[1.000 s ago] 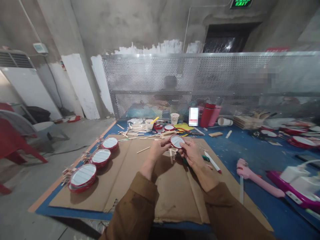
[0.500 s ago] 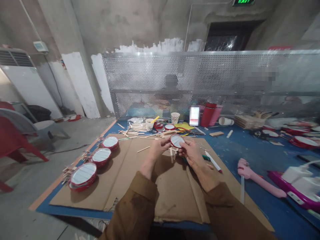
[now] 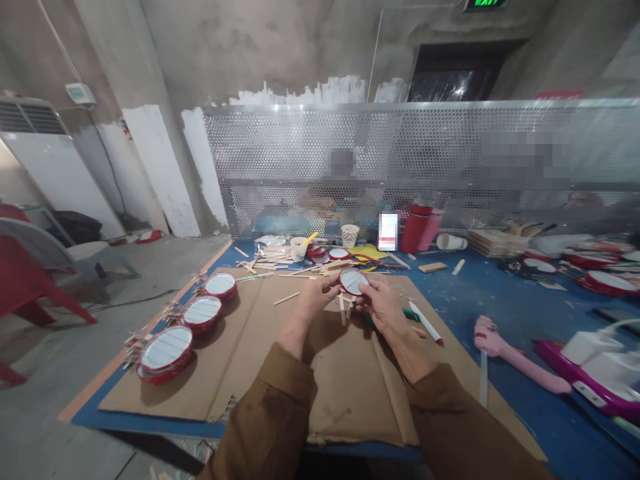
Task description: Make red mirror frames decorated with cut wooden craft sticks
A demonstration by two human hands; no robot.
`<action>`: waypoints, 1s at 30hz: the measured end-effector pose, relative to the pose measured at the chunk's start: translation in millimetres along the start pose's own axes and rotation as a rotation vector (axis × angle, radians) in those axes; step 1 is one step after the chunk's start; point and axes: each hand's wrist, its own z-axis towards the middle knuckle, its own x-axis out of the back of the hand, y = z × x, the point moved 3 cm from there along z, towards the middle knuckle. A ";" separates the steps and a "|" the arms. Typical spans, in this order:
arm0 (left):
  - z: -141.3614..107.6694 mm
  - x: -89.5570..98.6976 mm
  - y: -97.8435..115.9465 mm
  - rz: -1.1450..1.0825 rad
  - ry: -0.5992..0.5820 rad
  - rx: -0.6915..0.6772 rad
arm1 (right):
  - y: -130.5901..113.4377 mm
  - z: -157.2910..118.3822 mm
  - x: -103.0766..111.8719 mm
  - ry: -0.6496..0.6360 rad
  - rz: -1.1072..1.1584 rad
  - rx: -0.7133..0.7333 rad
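A small red-rimmed disc [image 3: 351, 281] with a pale, shiny, striped face is held up over the cardboard sheet [image 3: 270, 347]. My left hand [image 3: 319, 297] pinches its left edge between thumb and fingertips. With the thumb on the face and fingers behind, my right hand [image 3: 383, 308] grips its lower right side. Short wooden sticks [image 3: 343, 310] show just below the disc; whether they are joined to it, I cannot tell. Under my right hand lies a green-handled tool [image 3: 411, 315], partly hidden. A white marker [image 3: 427, 323] with a red end rests to its right.
On the left stand three stacks of red-rimmed discs [image 3: 167, 348] with wooden sticks alongside. Paper cups [image 3: 299, 250], loose sticks and a red bottle [image 3: 417, 229] line the back, before a perforated metal screen [image 3: 290, 147]. A pink glue gun [image 3: 520, 363] and purple power strip [image 3: 575, 380] lie right.
Both hands keep their hold on the disc in nearly the same place. The whole view has shifted very slightly; nothing else has visibly moved.
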 end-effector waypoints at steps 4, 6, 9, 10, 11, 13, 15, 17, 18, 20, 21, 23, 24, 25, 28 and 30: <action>0.6 -0.2 0.3 0.011 -0.019 -0.009 | 0.0 -1.3 -1.0 0.025 0.002 -0.049; 0.2 0.1 -0.1 -0.006 -0.026 -0.012 | -0.6 -2.0 -1.7 0.028 -0.007 -0.051; -1.0 1.4 -1.7 -0.037 -0.019 -0.015 | -1.9 -3.5 -2.5 0.033 -0.011 -0.048; -1.4 2.0 -2.3 -0.046 -0.012 -0.009 | -2.5 -4.1 -2.9 0.033 -0.009 -0.050; -1.8 2.6 -2.8 -0.052 -0.005 0.000 | -3.0 -4.8 -3.2 0.032 -0.005 -0.053; -2.6 3.6 -2.7 -0.062 0.010 0.026 | -3.7 -6.0 -4.0 0.027 0.007 -0.063; -3.4 4.3 -1.2 -0.071 0.022 0.048 | -3.8 -6.6 -4.4 0.022 0.017 -0.068; -4.1 4.7 1.0 -0.076 0.029 0.055 | -3.3 -6.5 -4.2 0.017 0.013 -0.066; -4.4 4.8 2.0 -0.075 0.032 0.056 | -2.9 -6.2 -3.9 0.015 0.008 -0.063; -4.7 5.2 3.0 -0.063 0.036 0.055 | -1.7 -5.2 -3.2 0.011 -0.003 -0.061; -4.7 5.4 3.0 -0.055 0.038 0.055 | -1.3 -4.8 -2.9 0.010 -0.006 -0.059; -4.5 5.5 2.2 -0.042 0.035 0.049 | -0.9 -4.2 -2.8 0.011 -0.003 -0.055; -4.3 5.4 1.6 -0.037 0.030 0.044 | -1.0 -4.2 -2.9 0.014 0.000 -0.053; -4.0 5.3 0.9 -0.031 0.025 0.039 | -1.3 -4.4 -3.2 0.018 0.003 -0.052; -3.6 5.4 -0.8 -0.008 0.022 0.033 | -2.6 -6.1 -4.8 0.026 0.012 -0.054; -3.7 5.4 -0.4 -0.007 0.019 0.026 | -3.4 -7.6 -6.2 0.026 0.022 -0.057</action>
